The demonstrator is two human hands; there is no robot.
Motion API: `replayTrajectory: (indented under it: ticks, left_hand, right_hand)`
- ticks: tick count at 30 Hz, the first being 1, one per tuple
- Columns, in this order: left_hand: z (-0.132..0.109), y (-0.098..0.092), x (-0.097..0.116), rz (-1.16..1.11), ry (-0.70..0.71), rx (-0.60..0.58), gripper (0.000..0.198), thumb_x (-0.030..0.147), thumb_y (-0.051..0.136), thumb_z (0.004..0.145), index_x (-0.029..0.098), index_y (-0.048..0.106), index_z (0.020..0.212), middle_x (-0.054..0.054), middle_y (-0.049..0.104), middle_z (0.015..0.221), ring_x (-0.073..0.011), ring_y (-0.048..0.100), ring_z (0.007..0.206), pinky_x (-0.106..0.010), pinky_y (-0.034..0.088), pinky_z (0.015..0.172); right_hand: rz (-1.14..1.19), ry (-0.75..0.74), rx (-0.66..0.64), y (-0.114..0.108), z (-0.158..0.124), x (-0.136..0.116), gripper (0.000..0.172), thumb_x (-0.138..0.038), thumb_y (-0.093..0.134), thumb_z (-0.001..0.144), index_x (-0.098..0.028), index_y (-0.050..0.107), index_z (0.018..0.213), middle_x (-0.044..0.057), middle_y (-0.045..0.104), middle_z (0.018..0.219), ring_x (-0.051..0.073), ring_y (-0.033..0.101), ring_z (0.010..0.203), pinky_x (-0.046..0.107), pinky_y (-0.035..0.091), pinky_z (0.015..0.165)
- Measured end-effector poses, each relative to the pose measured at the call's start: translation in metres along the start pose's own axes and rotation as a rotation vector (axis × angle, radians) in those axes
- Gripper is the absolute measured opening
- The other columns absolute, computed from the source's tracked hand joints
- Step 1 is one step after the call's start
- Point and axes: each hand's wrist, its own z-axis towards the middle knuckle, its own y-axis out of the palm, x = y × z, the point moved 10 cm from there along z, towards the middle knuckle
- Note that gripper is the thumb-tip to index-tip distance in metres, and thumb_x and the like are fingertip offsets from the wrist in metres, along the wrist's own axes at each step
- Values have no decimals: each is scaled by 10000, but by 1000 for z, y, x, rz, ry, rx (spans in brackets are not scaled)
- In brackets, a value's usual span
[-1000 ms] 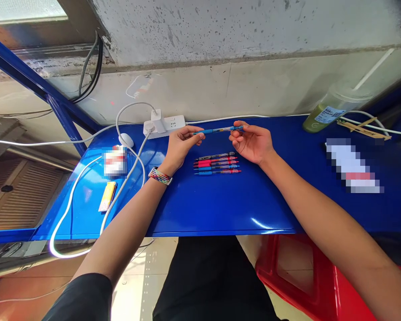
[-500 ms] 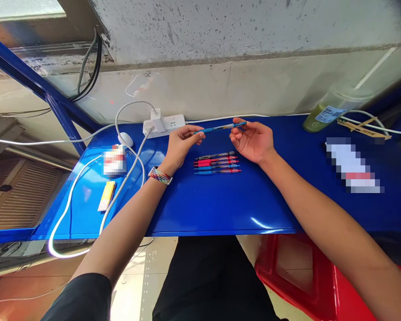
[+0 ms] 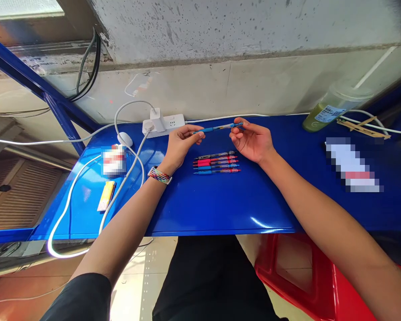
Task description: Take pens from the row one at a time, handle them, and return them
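Observation:
A blue pen is held level above the blue table, one end in each of my hands. My left hand pinches its left end, and a coloured band sits on that wrist. My right hand pinches its right end. Just below the hands, several pens in black, red and blue lie side by side in a neat row on the table.
A white power strip with a plug and white cables sits at the back left, beside a white mouse. A yellow lighter lies at the left. A green drink cup stands back right. A red stool is below.
The pen's right end rose a little, then came slightly back left. Both hands keep their grip and stay almost where they were.

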Motion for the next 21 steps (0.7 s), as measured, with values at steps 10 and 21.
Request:
replayTrajectory:
  ticks: [10,21]
  left_hand:
    - [0,-1,0,4,4,1,248,335,975,839,203,884,1029,-50,860,900,-133,752,762,-281,636,762]
    - [0,-2,1,-3,15,8,246,332,978,830,204,883,1017,-43,854,882,-122,746,755,-266,625,757]
  right_hand:
    - [-5,8,6,-1,1,0,128,-226,672,973,-239,759,1065,-11,784,819,126,721,671,293,744,849]
    - [-1,14,-40,5,-1,-1,124,-210,707,959,-256,763,1060,-29,803,818,124,730,661,298,751,848]
